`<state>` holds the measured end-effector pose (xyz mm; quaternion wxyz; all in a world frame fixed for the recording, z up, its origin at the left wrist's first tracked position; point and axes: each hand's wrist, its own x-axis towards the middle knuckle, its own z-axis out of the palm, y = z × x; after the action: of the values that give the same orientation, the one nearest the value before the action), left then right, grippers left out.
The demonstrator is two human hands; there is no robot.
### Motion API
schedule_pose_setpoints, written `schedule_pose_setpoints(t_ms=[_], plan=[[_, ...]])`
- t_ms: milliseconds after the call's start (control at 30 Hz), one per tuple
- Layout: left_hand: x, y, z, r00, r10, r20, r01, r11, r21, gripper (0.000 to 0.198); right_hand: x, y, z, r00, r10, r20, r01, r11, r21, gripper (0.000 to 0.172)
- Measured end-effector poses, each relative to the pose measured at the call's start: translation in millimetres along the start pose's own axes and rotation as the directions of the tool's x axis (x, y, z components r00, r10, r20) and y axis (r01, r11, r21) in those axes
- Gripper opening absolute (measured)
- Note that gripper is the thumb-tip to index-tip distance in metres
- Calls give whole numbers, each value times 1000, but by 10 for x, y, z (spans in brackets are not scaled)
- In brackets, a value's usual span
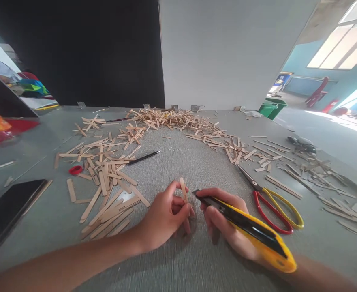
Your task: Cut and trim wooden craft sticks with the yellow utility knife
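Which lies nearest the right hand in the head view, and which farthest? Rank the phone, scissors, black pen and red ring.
From the right hand:
1. Scissors: just to its right.
2. Black pen: ahead and to the left.
3. Red ring: farther left.
4. Phone: at the far left edge.

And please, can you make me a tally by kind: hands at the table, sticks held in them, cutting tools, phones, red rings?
Hands: 2 (left hand, right hand)
Held stick: 1
Cutting tools: 2 (knife, scissors)
Phone: 1
Red ring: 1
Total: 7
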<state>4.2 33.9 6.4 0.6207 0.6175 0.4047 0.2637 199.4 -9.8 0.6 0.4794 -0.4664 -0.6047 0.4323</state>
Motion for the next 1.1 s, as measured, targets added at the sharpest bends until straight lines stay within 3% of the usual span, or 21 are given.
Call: schedule_pose_setpoints(t_ms=[167,233,400,767,1100], plan=[[8,-12,0,1000,11,0,-11,999,-39,24,-57,59,11,991,-114,-76,109,992,-69,11],[14,-26,0,1000,23,7,-22,998,-65,25,-71,53,11,982,-189,-31,181,970,-165,5],[21,-54,-1,999,43,17,-41,994,-105,23,-62,4,22,950,-311,36,310,917,-253,9],[20,-56,18,999,40,-4,-40,994,-97,26,-29,16,30,947,-319,29,314,908,-277,7],[17,-55,10,999,47,1,-47,995,-90,27,-33,28,20,913,-406,43,399,865,-306,15]])
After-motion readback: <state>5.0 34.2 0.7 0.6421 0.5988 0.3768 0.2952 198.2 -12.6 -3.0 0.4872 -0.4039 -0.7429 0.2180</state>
